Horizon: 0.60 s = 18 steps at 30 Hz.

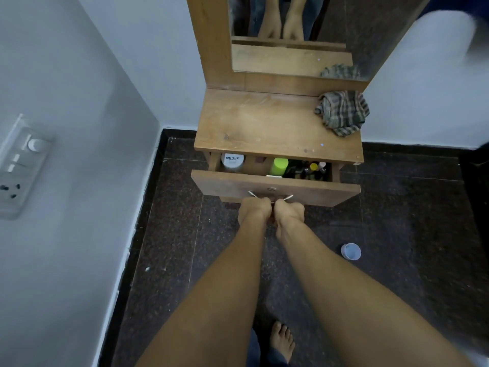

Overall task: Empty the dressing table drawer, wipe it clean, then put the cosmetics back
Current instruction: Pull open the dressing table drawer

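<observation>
- While the drawer [304, 190] stands partly open, we clamp our left hand [255, 207] and right hand [289, 211] on its handle [289, 198].
- A checked cloth [342, 112] lies on the tabletop [264, 123].

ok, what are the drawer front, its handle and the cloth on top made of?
Drawer front: matte board with a wood-grain look, probably laminate or veneer; the core isn't visible.
Handle: bright silvery bar, likely metal; only its ends show.
Cloth: soft checked woven fabric, crumpled, possibly cotton.
</observation>
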Each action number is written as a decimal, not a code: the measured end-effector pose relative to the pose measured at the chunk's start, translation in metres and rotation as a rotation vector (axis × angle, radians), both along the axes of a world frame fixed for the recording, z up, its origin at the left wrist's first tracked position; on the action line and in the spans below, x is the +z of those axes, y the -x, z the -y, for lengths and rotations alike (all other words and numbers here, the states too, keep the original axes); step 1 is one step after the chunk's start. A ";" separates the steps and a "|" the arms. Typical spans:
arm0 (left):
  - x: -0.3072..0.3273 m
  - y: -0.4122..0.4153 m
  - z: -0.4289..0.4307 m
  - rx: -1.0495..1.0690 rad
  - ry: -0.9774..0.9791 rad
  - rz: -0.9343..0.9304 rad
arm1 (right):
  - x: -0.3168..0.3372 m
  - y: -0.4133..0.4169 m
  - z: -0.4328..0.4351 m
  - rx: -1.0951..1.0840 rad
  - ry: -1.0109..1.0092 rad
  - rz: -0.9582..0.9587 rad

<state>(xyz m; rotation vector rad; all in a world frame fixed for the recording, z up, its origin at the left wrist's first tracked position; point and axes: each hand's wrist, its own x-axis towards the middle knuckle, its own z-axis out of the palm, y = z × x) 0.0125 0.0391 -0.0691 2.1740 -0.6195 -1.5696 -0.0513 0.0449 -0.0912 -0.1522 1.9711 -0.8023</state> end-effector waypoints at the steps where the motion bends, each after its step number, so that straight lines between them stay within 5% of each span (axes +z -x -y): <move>1: -0.003 0.000 -0.007 0.010 0.001 0.002 | 0.000 -0.001 -0.009 -0.006 -0.003 0.004; 9: -0.095 -0.008 -0.053 0.064 -0.043 -0.007 | -0.006 -0.004 -0.069 0.014 -0.042 0.032; 13: -0.014 -0.009 -0.083 0.036 -0.060 0.019 | -0.002 -0.004 -0.090 0.013 -0.039 0.057; 18: -0.001 -0.012 -0.105 0.045 -0.066 0.010 | 0.003 -0.007 -0.111 0.032 -0.083 0.058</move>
